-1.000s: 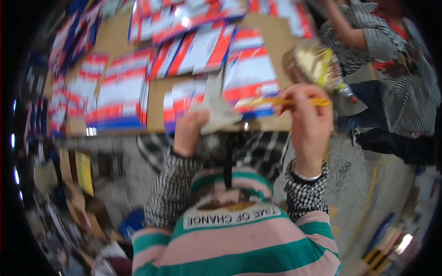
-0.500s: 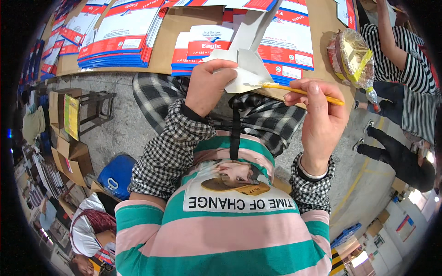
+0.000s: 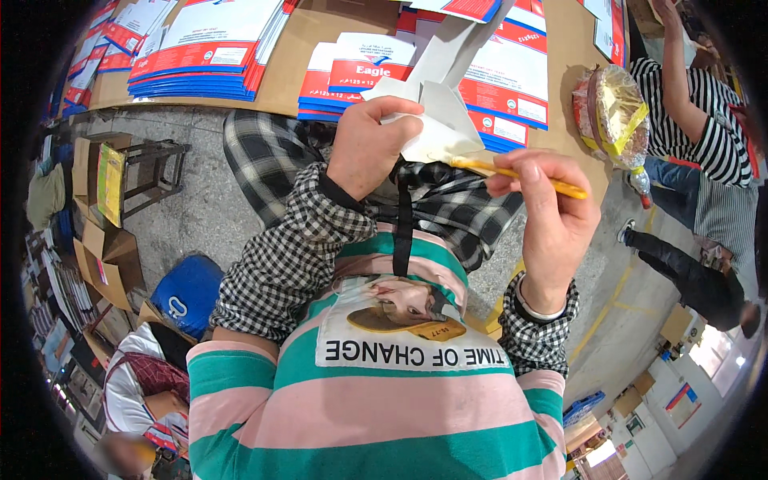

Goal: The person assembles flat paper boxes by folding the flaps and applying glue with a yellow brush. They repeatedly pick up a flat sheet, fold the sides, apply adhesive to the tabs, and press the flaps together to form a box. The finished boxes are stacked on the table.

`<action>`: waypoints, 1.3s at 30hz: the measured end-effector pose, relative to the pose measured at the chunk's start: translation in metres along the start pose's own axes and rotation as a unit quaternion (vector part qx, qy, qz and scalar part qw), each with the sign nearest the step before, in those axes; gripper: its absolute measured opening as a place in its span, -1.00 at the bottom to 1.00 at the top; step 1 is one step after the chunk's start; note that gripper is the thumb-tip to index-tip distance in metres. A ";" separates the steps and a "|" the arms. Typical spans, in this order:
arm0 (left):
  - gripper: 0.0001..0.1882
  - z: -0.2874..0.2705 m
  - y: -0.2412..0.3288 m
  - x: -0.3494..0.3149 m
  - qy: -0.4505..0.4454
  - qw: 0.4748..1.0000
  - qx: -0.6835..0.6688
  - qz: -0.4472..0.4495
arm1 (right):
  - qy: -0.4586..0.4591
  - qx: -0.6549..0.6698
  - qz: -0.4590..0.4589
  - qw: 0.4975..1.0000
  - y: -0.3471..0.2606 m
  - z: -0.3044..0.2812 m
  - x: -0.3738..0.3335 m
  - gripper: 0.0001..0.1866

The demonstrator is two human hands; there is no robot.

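My left hand (image 3: 370, 152) pinches a pale flap of an unfolded printed carton (image 3: 442, 104) between thumb and fingers, at the near edge of the table. The carton's plain grey-white inside faces up, and its far part rests over the stacks. In my right hand (image 3: 556, 212) is a slim brush with a yellow handle (image 3: 506, 170), held between thumb and fingers. The brush's tip touches the flap's near edge, just right of my left fingers. A cream-coloured smear shows on the flap there.
Stacks of flat red, white and blue cartons (image 3: 204, 56) cover the brown tabletop (image 3: 280, 52). A plastic-wrapped tub (image 3: 612, 112) with cream contents stands at the right edge. Other people are at the right and lower left. A blue stool (image 3: 190, 296) sits on the floor at left.
My left hand and the flap have shifted slightly right in view. The brush has tilted a little and its tip is slightly lower, still at the flap's edge.
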State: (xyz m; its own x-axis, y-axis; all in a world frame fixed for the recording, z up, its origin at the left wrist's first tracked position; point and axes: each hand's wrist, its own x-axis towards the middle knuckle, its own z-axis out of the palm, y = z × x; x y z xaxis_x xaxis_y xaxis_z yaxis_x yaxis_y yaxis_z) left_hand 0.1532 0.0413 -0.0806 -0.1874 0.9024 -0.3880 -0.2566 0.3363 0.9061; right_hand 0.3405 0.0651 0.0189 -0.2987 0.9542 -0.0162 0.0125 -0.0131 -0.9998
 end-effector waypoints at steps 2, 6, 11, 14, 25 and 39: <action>-0.77 0.000 -0.002 -0.001 -0.001 1.000 0.018 0.007 | -0.005 -0.009 0.002 1.000 -0.003 -0.001 -0.003 -0.92; -0.76 0.003 -0.005 -0.001 0.026 0.998 0.013 0.048 | -0.003 -0.006 -0.008 1.000 -0.005 0.004 0.001 -0.93; -0.77 -0.004 -0.004 -0.001 -0.003 0.998 0.045 0.043 | -0.008 -0.011 0.008 1.000 -0.012 0.002 0.002 -0.93; -0.77 -0.003 0.001 -0.003 0.001 0.997 0.065 0.052 | -0.010 0.005 -0.003 1.000 -0.006 0.005 0.004 -0.94; -0.76 0.000 0.000 -0.002 0.017 0.999 0.021 0.044 | -0.040 0.006 -0.001 0.999 -0.003 0.005 0.004 -0.94; -0.74 0.003 0.006 -0.003 0.037 0.998 0.038 0.026 | 0.029 0.002 0.017 0.999 -0.002 -0.006 0.007 -0.92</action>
State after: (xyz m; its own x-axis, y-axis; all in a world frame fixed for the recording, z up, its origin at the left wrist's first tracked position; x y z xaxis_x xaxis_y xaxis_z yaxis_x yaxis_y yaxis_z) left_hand 0.1547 0.0417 -0.0736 -0.2690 0.8973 -0.3499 -0.1734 0.3122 0.9341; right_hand 0.3438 0.0740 0.0211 -0.2423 0.9689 -0.0496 0.0180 -0.0466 -0.9988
